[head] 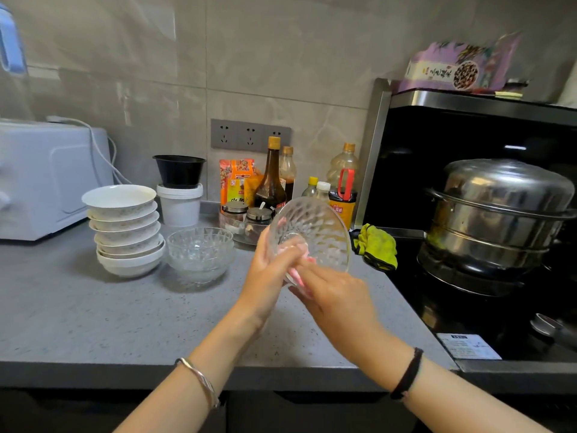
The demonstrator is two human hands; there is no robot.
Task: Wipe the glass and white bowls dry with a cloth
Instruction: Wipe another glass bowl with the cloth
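Right hand (337,295) pinches pink cloth (299,271) against the tilted glass bowl (318,223); left hand (268,267) grips its side; wet glass may slip.

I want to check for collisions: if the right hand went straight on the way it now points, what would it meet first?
The glass bowl: the right hand presses the pink cloth against it. Behind the glass seems to be the left hand, though depth is unclear.
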